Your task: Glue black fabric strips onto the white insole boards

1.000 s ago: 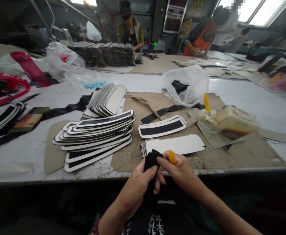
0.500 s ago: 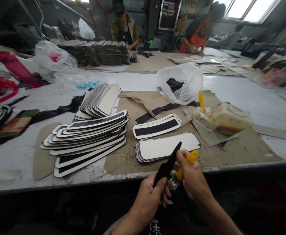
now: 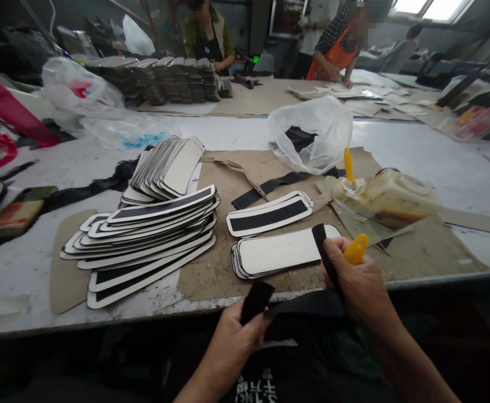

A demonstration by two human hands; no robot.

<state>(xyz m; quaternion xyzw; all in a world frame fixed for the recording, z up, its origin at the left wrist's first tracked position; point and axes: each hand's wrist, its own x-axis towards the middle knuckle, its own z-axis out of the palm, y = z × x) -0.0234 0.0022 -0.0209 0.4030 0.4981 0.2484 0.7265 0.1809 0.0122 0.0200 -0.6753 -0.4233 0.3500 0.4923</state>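
My left hand (image 3: 239, 338) is closed on black strips (image 3: 257, 301) in front of the table edge. To the right, my right hand (image 3: 354, 274) pinches a black strip (image 3: 323, 249) and also grips a yellow-handled brush (image 3: 356, 249), whose bristles are hidden. Black material stretches between the two hands. The strip in my right hand overlaps the right end of a small stack of white curved pieces (image 3: 281, 252). Behind that stack lie white pieces with a black strip on top (image 3: 270, 215). A larger stack of such pieces (image 3: 152, 224) spreads to the left.
A second yellow brush (image 3: 348, 165) stands in glue beside a stained container (image 3: 400, 196). Behind are a plastic bag (image 3: 312, 134) with black material and a fan of white pieces (image 3: 182, 168). A phone-like object (image 3: 18, 212) lies left. People work at the far table (image 3: 262, 101).
My hands have moved apart, the right one moving right with the brush and a strip end. Black material now spans between them. The camera view has shifted slightly.
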